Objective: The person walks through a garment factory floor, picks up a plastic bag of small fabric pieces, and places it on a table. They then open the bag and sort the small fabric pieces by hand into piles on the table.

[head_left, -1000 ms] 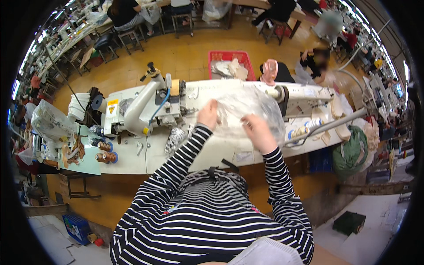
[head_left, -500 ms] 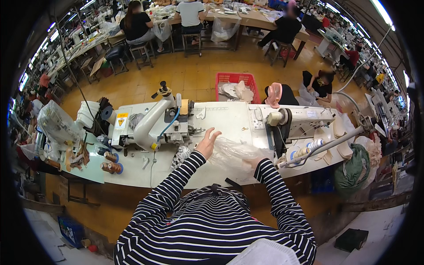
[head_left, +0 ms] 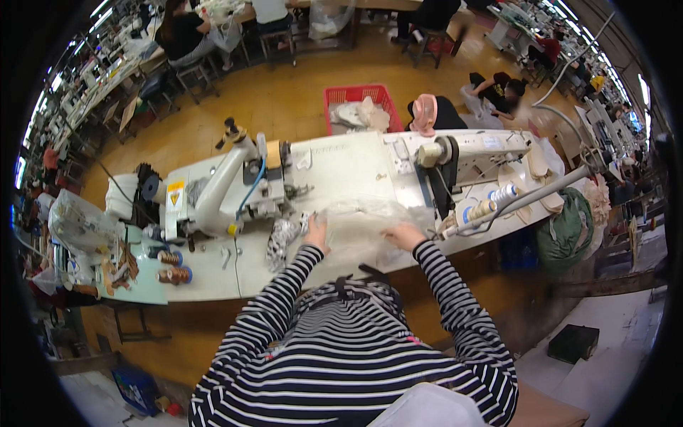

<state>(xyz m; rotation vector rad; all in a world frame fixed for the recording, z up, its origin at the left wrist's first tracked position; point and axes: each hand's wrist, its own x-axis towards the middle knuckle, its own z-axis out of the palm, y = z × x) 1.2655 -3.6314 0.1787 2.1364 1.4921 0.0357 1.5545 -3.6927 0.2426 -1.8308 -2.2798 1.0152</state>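
Note:
A clear plastic bag [head_left: 361,226] is spread between my two hands, low over the white tabletop. At its left side, my left hand [head_left: 316,235] is closed on the edge of the film, slightly blurred. My right hand [head_left: 405,235] grips the bag's right side, with its fingers pointing left across the film. Whether anything lies inside the bag is hard to tell. Just left of my left hand is a bunched black-and-white patterned cloth [head_left: 280,242].
Sewing machines stand left [head_left: 231,185] and right [head_left: 462,160] on the table [head_left: 341,171]. Thread cones [head_left: 174,267] sit at the left. Beyond the table is a red basket [head_left: 359,96] of pale pieces. A pink fan [head_left: 424,114] stands at the back edge; a person [head_left: 506,92] crouches farther right.
My left hand has come down from its open, raised pose onto the bag's left edge. The bag is now spread wider between my hands. The whole view has shifted and tilted.

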